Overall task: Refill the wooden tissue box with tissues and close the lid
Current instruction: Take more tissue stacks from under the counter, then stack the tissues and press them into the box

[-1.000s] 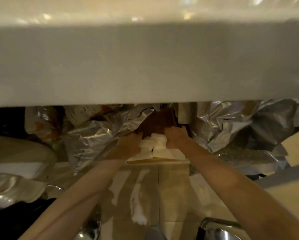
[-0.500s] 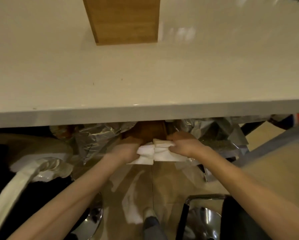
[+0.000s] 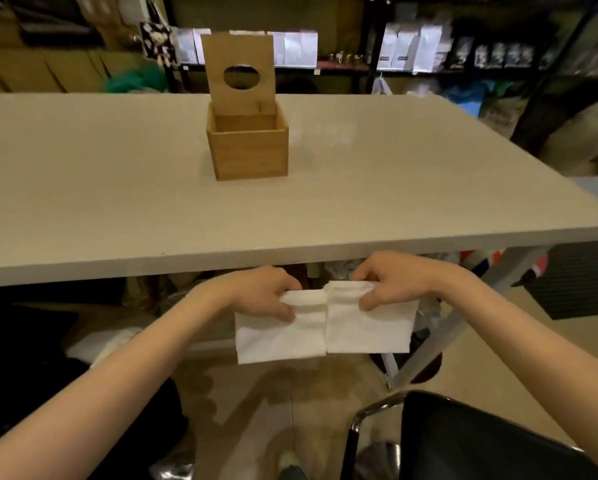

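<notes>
While both hands pinch the tissues [image 3: 321,327] below the worktop's [image 3: 117,209] near edge, left hand [image 3: 266,294] on the left stack and right hand [image 3: 391,280] on the right, the wooden tissue box [image 3: 248,147] sits mid-worktop, lid [image 3: 239,69] upright, apparently empty. I judge I should square both stacks together, lift clear of the edge, and lower them flat inside.

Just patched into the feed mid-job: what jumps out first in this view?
Two white tissue stacks held side by side, the left hand pinching one and the right hand the other, just below the near edge of the white table. On the table beyond stands the wooden tissue box, its lid with the oval hole raised upright, the inside looking empty.
</notes>
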A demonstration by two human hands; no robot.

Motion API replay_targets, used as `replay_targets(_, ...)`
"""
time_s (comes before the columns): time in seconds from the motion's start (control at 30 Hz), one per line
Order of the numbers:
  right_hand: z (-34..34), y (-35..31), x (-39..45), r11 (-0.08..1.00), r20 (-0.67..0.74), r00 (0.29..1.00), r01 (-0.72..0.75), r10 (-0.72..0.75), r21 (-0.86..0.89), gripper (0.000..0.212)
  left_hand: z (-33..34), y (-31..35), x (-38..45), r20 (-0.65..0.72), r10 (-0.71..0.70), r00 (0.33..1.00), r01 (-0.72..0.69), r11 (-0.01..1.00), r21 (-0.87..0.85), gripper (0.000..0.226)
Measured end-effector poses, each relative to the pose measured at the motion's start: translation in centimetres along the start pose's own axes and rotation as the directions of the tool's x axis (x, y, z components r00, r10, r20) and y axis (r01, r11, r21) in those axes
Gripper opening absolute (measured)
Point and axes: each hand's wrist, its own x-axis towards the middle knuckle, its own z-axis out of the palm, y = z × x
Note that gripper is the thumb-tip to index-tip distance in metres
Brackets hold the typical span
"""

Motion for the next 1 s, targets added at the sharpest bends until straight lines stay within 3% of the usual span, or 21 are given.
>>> replay_targets(0.1,-2.9,-1.4,-2.5,0.999,-0.074,0.997,0.021,-0.018,0.034,0.002,-3.4,1.9,-2.5,-0.002,0.018,1.000,-0.018,1.000,-0.018,0.009)
replay_targets(0.17,-4.6,-2.1,-3.5,0.997,-0.120,0.992,0.042,-0.034,0.069,0.005,-5.4,2.9,-3.7,-0.022,0.005,1.000,-0.005,1.000,-0.015,0.020)
replay_targets(0.3,-7.8,-2.8,-3.8,0.996,-0.214,0.976,0.063,-0.050,0.057,0.015,-8.8,3.3,-4.8,-0.092,-0.013,0.996,0.008,0.998,-0.056,0.019)
replay_targets(0.47,-11.3,-2.8,-1.5,0.996,-0.261,0.964,0.069,-0.053,0.055,0.013,-12.2,2.2,-3.5,-0.144,-0.065,0.987,0.057,0.997,-0.060,0.026)
replay_targets(0.63,-13.3,-1.5,3.1,0.995,-0.193,0.981,0.053,-0.036,0.082,0.019,-14.5,-0.2,0.1,-0.108,-0.108,0.988,0.104,0.994,-0.039,0.013)
replay_targets(0.73,-14.0,-0.3,6.1,0.995,-0.154,0.987,0.051,-0.037,0.089,0.018,-15.5,-1.6,2.5,-0.104,-0.138,0.985,0.141,0.990,0.016,0.021)
replay_targets(1.0,-15.5,2.0,11.2,0.993,-0.062,0.994,0.098,-0.094,0.067,0.007,-15.8,-3.0,5.7,-0.251,-0.127,0.960,0.171,0.972,0.161,0.030)
